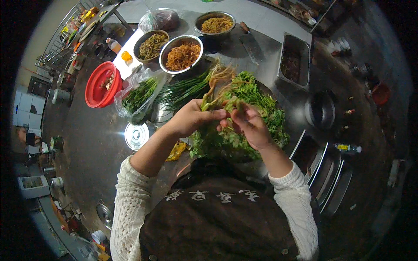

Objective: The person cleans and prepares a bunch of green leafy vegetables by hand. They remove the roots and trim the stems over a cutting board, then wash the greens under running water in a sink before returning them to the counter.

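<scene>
My left hand (pixel 196 119) is closed around the stems of a few rooted herb plants, likely coriander (pixel 208 103), whose pale roots point away from me. Close on its right, my right hand (pixel 249 125) pinches green stems and leaves of the same plants between thumb and fingers. Beneath and beyond both hands spreads a large heap of leafy coriander (pixel 269 112). A bunch of green onions or chives (pixel 184 91) lies at the left of the heap. Beside it, a clear plastic bag (pixel 156 80) holds more leafy greens.
At the far side stand steel bowls of shredded food, a tied plastic bag (pixel 158 20) and a cleaver (pixel 250 49). A red plastic basin (pixel 89 85) is at the left. Right of the heap are a rectangular steel pan (pixel 281 73), a dark round bowl (pixel 320 109) and several metal trays.
</scene>
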`<state>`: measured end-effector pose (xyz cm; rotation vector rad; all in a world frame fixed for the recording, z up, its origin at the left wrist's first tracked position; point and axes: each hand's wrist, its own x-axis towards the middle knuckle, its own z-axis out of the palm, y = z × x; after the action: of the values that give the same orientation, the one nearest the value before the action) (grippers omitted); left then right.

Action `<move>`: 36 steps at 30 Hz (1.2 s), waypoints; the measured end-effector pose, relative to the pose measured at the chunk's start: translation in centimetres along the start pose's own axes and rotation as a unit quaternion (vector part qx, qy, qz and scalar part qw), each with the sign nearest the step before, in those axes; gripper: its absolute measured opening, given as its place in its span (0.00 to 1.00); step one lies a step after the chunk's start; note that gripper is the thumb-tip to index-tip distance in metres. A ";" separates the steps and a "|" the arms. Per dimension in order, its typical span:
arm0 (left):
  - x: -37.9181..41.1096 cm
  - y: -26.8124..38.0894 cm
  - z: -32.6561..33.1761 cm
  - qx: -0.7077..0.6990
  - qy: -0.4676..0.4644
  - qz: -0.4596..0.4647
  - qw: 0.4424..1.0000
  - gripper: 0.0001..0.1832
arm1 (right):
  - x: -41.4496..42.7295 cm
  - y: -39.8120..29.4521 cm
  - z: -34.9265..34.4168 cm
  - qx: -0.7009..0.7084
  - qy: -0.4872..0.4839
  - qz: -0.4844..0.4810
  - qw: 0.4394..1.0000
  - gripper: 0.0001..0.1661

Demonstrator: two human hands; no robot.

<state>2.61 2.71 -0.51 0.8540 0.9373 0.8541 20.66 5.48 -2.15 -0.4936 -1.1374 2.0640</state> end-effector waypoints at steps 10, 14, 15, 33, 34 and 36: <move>-1.3 0.0 0.5 0.035 -0.007 -0.010 0.999 0.11 | -0.1 1.6 0.9 0.094 0.099 0.107 0.985 0.12; -1.5 -1.3 -0.3 0.064 0.054 -0.039 0.996 0.13 | 0.3 2.5 1.2 0.119 0.191 0.069 0.972 0.10; -1.5 -1.4 -0.4 0.019 0.054 -0.021 0.998 0.15 | 0.4 3.0 1.0 0.144 0.216 0.053 0.964 0.10; -8.7 -4.2 -9.5 -0.239 0.228 0.065 0.942 0.14 | -3.5 -10.7 -11.6 -0.206 0.203 0.202 0.936 0.09; -8.8 -4.4 -9.4 -0.237 0.232 0.067 0.941 0.14 | -3.1 -10.4 -12.0 -0.282 0.183 0.226 0.914 0.08; -9.0 -4.7 -9.0 -0.236 0.238 0.076 0.939 0.14 | -1.3 -8.0 -13.3 -0.423 0.134 0.273 0.853 0.11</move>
<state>-7.58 -5.12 -4.96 0.3035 1.0268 1.3916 33.10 14.91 -2.54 -1.6370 -1.8548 1.7152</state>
